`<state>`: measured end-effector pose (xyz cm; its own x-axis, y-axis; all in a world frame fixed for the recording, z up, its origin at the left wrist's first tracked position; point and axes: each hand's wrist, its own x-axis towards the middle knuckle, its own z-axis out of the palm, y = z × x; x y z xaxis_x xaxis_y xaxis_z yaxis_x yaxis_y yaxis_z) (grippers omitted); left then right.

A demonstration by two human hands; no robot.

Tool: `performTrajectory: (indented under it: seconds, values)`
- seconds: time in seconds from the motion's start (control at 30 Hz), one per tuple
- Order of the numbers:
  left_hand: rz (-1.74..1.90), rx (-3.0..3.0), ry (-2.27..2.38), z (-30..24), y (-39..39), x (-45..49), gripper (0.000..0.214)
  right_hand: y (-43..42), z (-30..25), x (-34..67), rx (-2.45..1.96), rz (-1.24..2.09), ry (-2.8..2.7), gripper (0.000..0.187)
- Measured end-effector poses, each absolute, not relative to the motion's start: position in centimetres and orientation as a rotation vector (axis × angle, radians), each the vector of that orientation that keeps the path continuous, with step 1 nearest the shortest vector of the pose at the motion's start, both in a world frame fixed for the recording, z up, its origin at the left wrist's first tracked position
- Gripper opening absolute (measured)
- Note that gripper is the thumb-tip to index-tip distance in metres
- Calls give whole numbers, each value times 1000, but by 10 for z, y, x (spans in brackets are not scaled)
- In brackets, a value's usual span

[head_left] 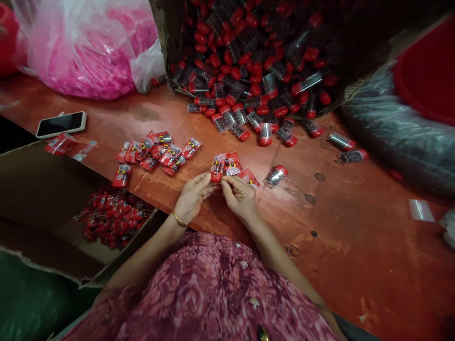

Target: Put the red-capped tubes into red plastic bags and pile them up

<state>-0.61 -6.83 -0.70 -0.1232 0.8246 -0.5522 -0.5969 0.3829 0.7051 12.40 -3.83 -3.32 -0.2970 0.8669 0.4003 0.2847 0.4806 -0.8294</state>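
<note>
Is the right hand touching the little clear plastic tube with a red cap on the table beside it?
Apart. The head view shows bare orange-red table between the right hand and the clear, red-capped plastic tube.

Red packets point(164, 152) and a phone point(62, 124) lie on a reddish tabletop point(359, 265) left of the left hand point(193, 197); a red-capped container point(276, 175) rests right of the right hand point(240, 194).

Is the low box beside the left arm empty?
Not empty: a heap of red packets shows inside the cardboard box. How deep, I can't tell.
</note>
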Motion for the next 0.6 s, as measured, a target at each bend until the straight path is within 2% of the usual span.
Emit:
performTrajectory:
  seconds: [0.3,0.53,0.6]
  values:
    - [1170,277,1169,-9,-69,-2,27,-36,-33,126,-977,597,-1908,14]
    - [1337,622,1303,-17,-71,5,50,-37,-32,124,-991,558,-1898,14]
    - [1320,765,1298,-18,-71,3,48,-37,-32,124,-996,547,-1887,15]
